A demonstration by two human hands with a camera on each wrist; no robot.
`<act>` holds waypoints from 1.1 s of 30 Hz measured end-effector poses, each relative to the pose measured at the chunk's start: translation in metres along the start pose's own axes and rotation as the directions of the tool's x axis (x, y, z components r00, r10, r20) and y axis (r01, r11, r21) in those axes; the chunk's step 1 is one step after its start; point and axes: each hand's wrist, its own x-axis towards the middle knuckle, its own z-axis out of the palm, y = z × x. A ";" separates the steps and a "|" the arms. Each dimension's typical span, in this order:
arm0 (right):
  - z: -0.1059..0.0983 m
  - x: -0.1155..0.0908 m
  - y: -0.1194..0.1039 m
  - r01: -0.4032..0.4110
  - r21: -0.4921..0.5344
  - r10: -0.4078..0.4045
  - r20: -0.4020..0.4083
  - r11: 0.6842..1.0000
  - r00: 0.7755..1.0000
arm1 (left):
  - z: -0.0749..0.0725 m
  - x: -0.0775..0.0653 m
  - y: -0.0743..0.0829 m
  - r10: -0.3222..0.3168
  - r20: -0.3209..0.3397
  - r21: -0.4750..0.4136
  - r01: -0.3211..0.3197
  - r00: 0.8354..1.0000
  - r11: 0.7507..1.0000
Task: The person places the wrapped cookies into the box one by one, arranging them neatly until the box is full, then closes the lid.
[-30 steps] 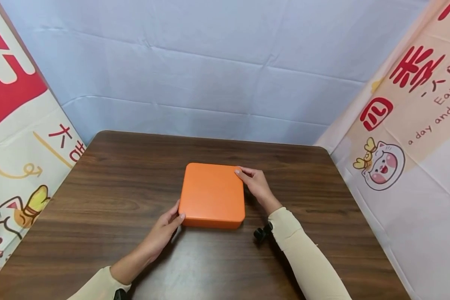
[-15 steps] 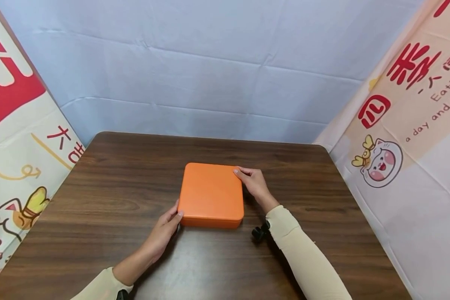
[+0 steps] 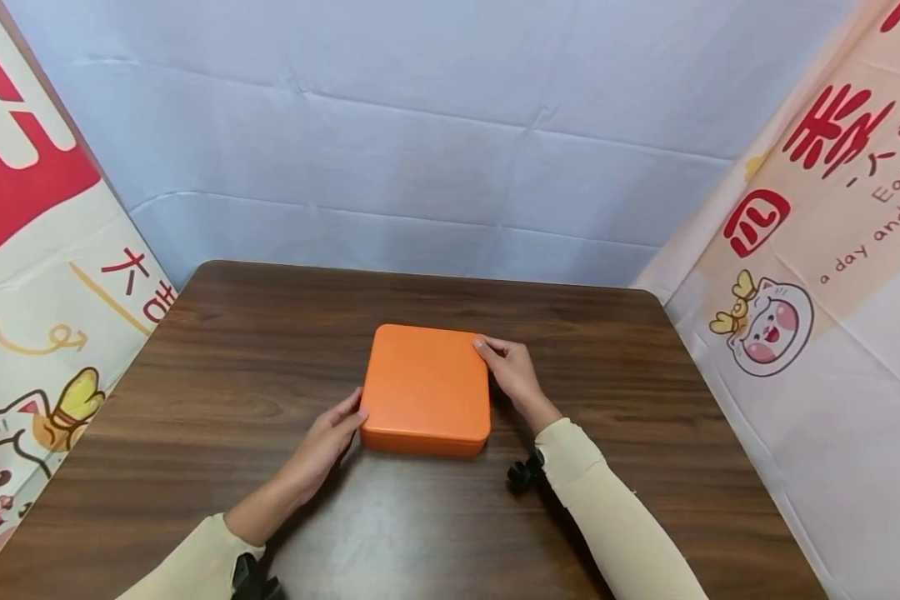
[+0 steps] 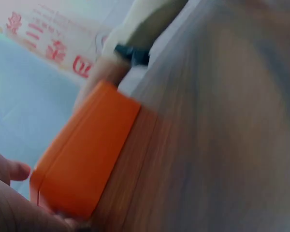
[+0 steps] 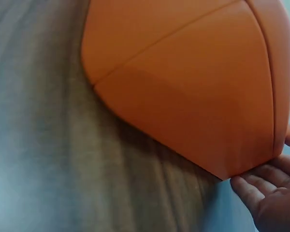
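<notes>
A square orange box (image 3: 426, 383) with rounded corners rests on the table. Its lid seems to be on; a seam runs round the upper side in the right wrist view. My left hand (image 3: 322, 450) holds the box by its near left side, with the thumb at the top edge and the fingers lower down. At the far right corner my right hand (image 3: 513, 371) grips it, thumb on top and fingers behind. In the right wrist view, fingertips (image 5: 246, 188) meet the box's lower edge. The inside of the box is hidden.
The box stands near the middle of a dark wood table (image 3: 270, 333). A pale cloth backdrop (image 3: 420, 150) hangs behind it. Printed banners (image 3: 765, 325) flank both sides. Black camera mounts (image 3: 523, 473) sit at both wrists.
The left hand has shifted slightly up along the box's left side, and its thumb has moved back from the near corner. The box and right hand look almost unmoved.
</notes>
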 end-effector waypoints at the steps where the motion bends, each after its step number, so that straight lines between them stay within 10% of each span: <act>1: -0.001 -0.003 0.000 0.001 -0.018 -0.001 -0.004 1.000 1.000 | -0.003 0.005 0.001 -0.007 -0.005 0.000 0.007 1.000 1.000; 33: 0.015 -0.145 -0.001 0.044 -0.074 -0.045 -0.013 0.996 0.999 | -0.015 0.116 0.048 0.053 0.002 0.179 -0.052 0.999 0.983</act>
